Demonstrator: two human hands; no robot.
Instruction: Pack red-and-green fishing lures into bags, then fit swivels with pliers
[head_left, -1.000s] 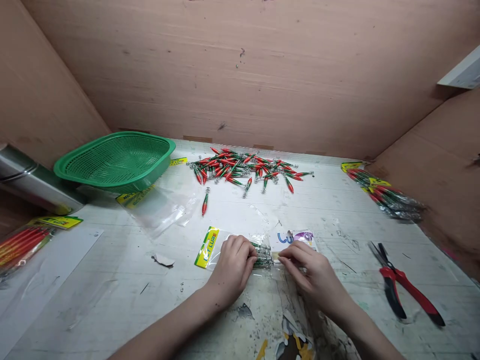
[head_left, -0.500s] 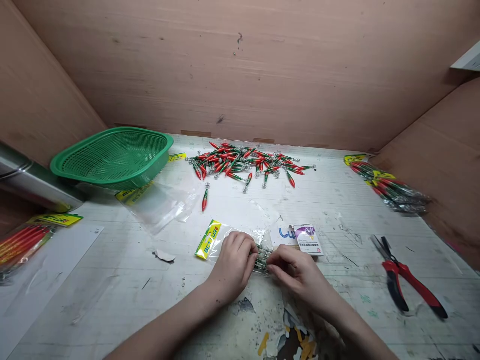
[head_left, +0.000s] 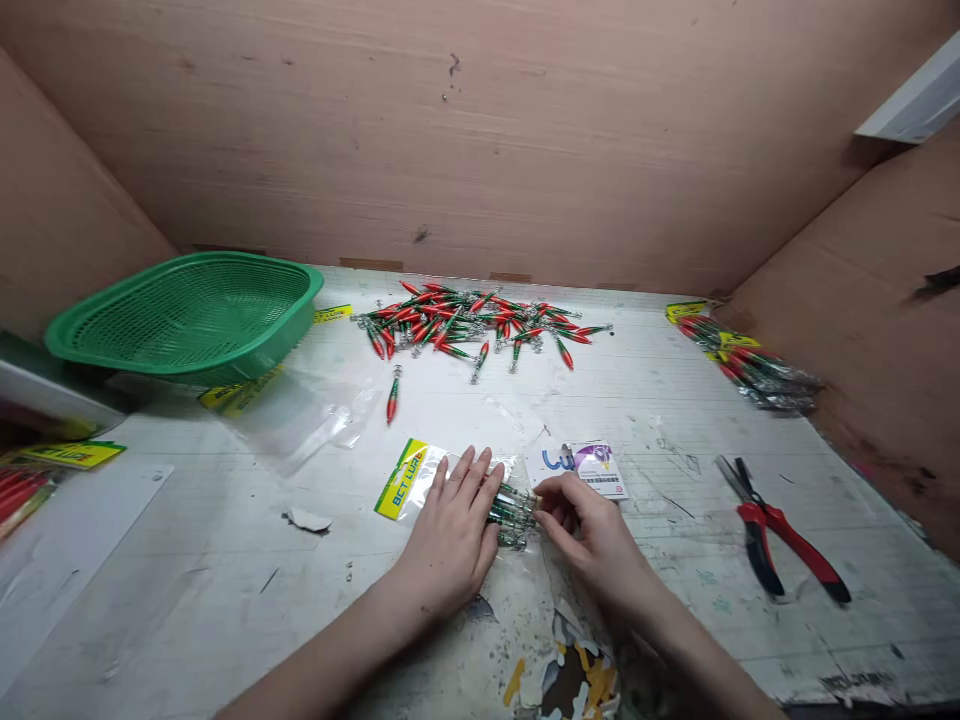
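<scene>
A clear plastic bag with a yellow header card [head_left: 405,478] lies flat on the white table near me, holding several red and green fishing lures. My left hand [head_left: 452,525] lies flat on the bag, fingers stretched out and pressing it down. My right hand [head_left: 581,528] pinches the bag's open end [head_left: 517,510], where the lures' metal hooks show. A white and purple card [head_left: 592,465] lies just beyond my right hand.
A pile of loose red and green lures [head_left: 465,325] sits at the table's back. A green basket [head_left: 187,315] stands back left over empty bags [head_left: 300,410]. Filled packs [head_left: 750,365] lie back right. Red-handled pliers [head_left: 780,540] lie right. Cardboard walls enclose the table.
My left hand has gone from curled over the bag to lying flat on it. My right hand moved left to the bag's open end. The view shifted slightly.
</scene>
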